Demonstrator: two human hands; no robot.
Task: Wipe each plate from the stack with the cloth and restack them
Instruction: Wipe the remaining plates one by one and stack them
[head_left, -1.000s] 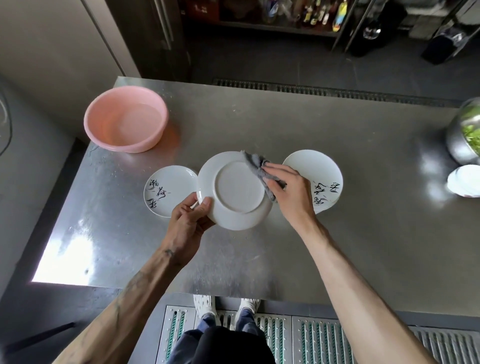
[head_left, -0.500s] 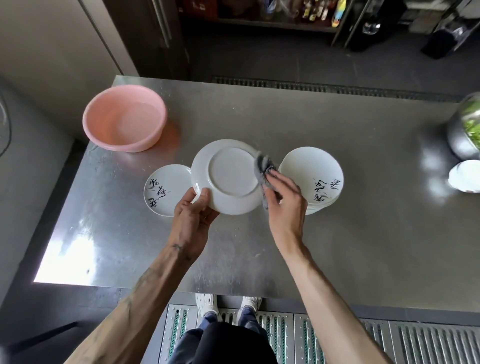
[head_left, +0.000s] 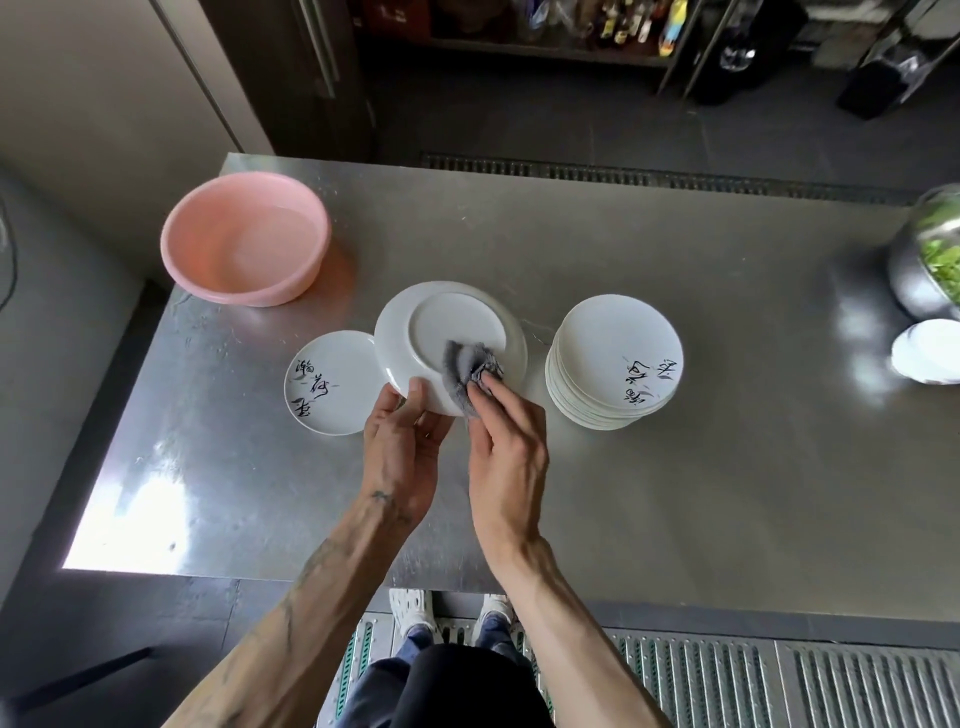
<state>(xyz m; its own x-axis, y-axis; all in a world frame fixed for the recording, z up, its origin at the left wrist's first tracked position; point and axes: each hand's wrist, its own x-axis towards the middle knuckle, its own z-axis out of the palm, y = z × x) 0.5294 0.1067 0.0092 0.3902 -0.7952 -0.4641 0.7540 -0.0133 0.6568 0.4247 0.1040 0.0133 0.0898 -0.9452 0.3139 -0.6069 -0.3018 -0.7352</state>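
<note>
**Wiping the underside of a plate over the desk**

I am looking down past dark trousers and white shoes (head_left: 410, 613) on a ribbed floor mat (head_left: 727, 680), then over the steel desk (head_left: 675, 493). My left hand (head_left: 400, 452) is gripping the near rim of an upturned white plate (head_left: 447, 332), thumb on its underside. My right hand (head_left: 506, 447) is pinching a grey cloth (head_left: 467, 371) against that underside, fingertips closed on the bunched fabric. The plate is hiding part of a single inscribed plate (head_left: 330, 384) lying flat on the desk to the left. To the right, well apart from my hands, a stack of plates (head_left: 613, 364) is standing with brush lettering on top. Farther left, a pink basin (head_left: 244, 244) is sitting near the desk's corner. At the right edge, a metal bowl (head_left: 919, 265) with greens and a white dish (head_left: 930, 351) are being cut off by the frame. The shelf (head_left: 519, 31) beyond is too dark for me to make out.
</note>
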